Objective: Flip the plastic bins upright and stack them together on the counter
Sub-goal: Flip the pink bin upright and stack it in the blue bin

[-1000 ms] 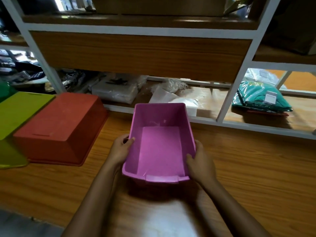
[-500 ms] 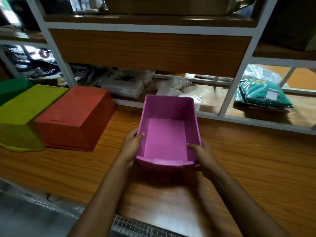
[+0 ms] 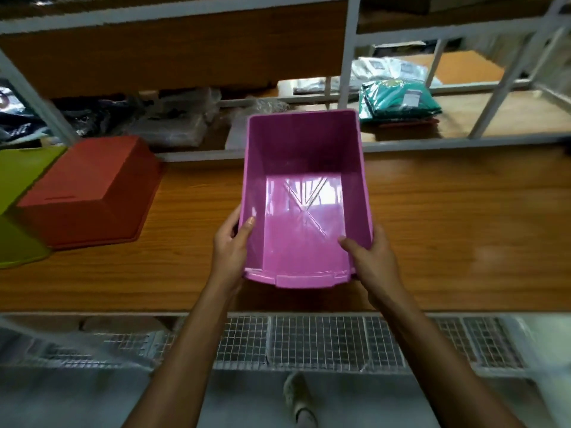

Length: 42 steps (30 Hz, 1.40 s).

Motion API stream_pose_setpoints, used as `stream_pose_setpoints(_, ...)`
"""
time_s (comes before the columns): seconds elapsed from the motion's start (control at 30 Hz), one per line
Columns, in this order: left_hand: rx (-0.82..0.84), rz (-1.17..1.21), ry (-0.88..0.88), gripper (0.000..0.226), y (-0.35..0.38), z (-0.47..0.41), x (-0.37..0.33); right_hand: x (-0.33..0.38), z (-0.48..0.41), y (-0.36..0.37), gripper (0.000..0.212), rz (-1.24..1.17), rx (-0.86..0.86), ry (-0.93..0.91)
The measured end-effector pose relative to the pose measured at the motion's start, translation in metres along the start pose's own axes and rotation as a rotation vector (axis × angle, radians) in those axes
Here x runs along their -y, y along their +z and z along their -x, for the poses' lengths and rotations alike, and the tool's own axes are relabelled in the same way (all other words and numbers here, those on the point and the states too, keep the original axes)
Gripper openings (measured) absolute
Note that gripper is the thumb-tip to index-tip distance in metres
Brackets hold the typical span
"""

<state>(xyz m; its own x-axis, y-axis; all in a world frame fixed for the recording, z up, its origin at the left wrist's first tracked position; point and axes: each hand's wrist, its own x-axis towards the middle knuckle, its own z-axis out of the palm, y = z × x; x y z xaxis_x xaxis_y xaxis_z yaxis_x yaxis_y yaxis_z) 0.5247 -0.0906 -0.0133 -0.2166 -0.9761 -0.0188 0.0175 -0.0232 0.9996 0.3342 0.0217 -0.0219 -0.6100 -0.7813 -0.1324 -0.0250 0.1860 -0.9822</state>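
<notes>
Nearest me, below the bench edge, are my shoe [image 3: 298,403] on the floor and a wire grid [image 3: 309,344]. My left grip [image 3: 230,245] clasps the left wall of the pink bin [image 3: 306,217] near its near corner, thumb hooked over the rim to the inside, fingers curled on the outside. My right grip [image 3: 370,261] clasps the right wall the same way, thumb inside and fingers hidden behind the wall. The bin is upright, mouth up toward me, long axis running straight away from me. It sits over the middle of the bench [image 3: 448,230] - whether its base touches the wood I cannot tell. To the left, well apart, a red bin [image 3: 89,193] lies upside down on the bench, and a green bin [image 3: 18,180] just beside it, also bottom up. Beyond, a shelf [image 3: 349,72] holds bagged goods - among them a teal packet [image 3: 401,101].
</notes>
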Motion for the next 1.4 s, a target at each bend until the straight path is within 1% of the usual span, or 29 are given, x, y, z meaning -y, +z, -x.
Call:
stream_pose_setpoints(0.07,0.033,-0.011,0.007,0.042,0.011,0.013,0.000,-0.001,0.022,-0.015,0.055,0.021,-0.054,-0.010)
stream_pose_setpoints(0.13,0.074,-0.012,0.015,0.042,0.022,0.023,0.001,-0.001,0.040,-0.029,0.050,0.056,-0.118,-0.022)
stream_pose_setpoints(0.17,0.093,-0.002,0.016,0.042,0.027,0.026,0.002,-0.001,0.048,-0.035,0.045,0.065,-0.153,-0.033)
stream_pose_setpoints(0.23,0.138,0.018,0.015,0.044,0.038,0.032,0.003,-0.002,0.062,-0.045,0.046,0.076,-0.228,-0.047)
stream_pose_setpoints(0.3,0.199,0.025,0.021,0.046,0.049,0.035,0.003,-0.003,0.073,-0.054,0.048,0.096,-0.306,-0.050)
stream_pose_setpoints(0.43,0.331,-0.001,0.035,0.051,0.067,0.038,0.007,-0.012,0.090,-0.065,0.038,0.127,-0.461,-0.048)
stream_pose_setpoints(0.6,0.486,-0.067,0.063,0.050,0.083,0.034,0.019,-0.030,0.112,-0.062,0.053,0.132,-0.625,0.022)
stream_pose_setpoints(0.77,0.668,-0.093,0.041,0.047,0.112,0.042,0.029,-0.047,0.140,-0.067,0.053,0.094,-0.841,0.069)
stream_pose_setpoints(1.07,1.014,-0.111,0.030,0.045,0.214,0.101,0.032,-0.069,0.202,-0.132,0.051,0.111,-1.196,0.153)
stream_pose_setpoints(1.17,1.125,-0.114,0.021,0.032,0.252,0.131,0.030,-0.076,0.220,-0.164,0.051,0.093,-1.287,0.177)
stream_pose_setpoints(1.23,1.170,-0.119,0.024,0.026,0.280,0.152,0.030,-0.082,0.230,-0.187,0.050,0.069,-1.336,0.185)
stream_pose_setpoints(1.3,1.190,-0.133,0.081,0.030,0.308,0.173,0.029,-0.089,0.239,-0.214,0.049,0.049,-1.377,0.189)
stream_pose_setpoints(1.4,1.215,-0.179,0.079,0.042,0.351,0.203,0.028,-0.097,0.251,-0.259,0.048,0.012,-1.408,0.179)
